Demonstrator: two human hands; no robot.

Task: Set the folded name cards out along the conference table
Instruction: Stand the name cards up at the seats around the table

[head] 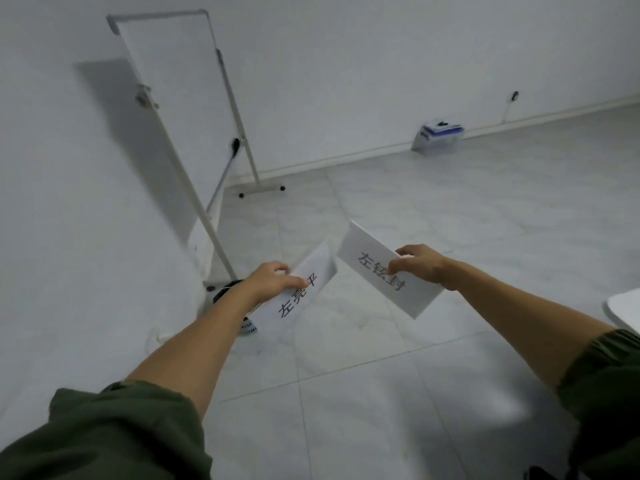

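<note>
Grey floor tiles (467, 209) stretch open ahead, with a whiteboard (180, 81) along the left wall. My left hand (268, 282) grips one name card (304, 289) and my right hand (420, 266) a second card (370, 261), both midair. A table (623, 306) corner edges in at right.

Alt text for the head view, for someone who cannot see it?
The left hand grips the left card and the right hand the right card, both folded white name cards with dark printed characters, over a tiled floor. A whiteboard on wheels stands by the wall.
</note>
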